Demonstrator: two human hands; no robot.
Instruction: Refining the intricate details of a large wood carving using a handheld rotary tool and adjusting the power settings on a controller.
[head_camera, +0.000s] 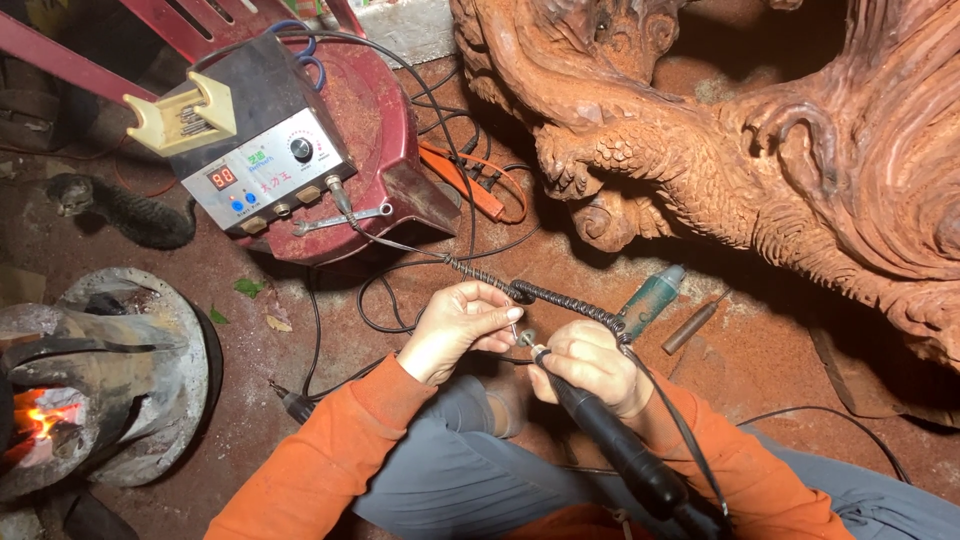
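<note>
1. Dusty red-brown workshop floor (300, 290), lit warmly; large carved wooden sculpture (760, 170) filling the upper right, scales and claws cut into it.
2. Toward the floor's upper left, a red plastic chair (385, 130) carrying a grey power control box (265, 150) with a red digit display, a knob and a small spanner (340, 218) beside it.
3. At the left edge, a battered metal stove (110, 380) with fire glowing inside; a cat (120, 210) lying just above it.
4. Near the middle, right hand (590, 365) clenched around a black rotary carving handpiece (610, 430), nose pointing up-left, coiled cord (560, 298) running to the box.
5. Left hand (460, 325) pinching a thin carving bit (516, 330) at the handpiece nose, thumb and forefinger closed on its shank.
6. Just beyond the hands, a teal tool (650, 298) and a steel punch (690, 326) lying on the floor.
7. Judged best done with the bit kept straight in line with the collet, seated fully, handpiece held steady, cord clear of the fingers.
</note>
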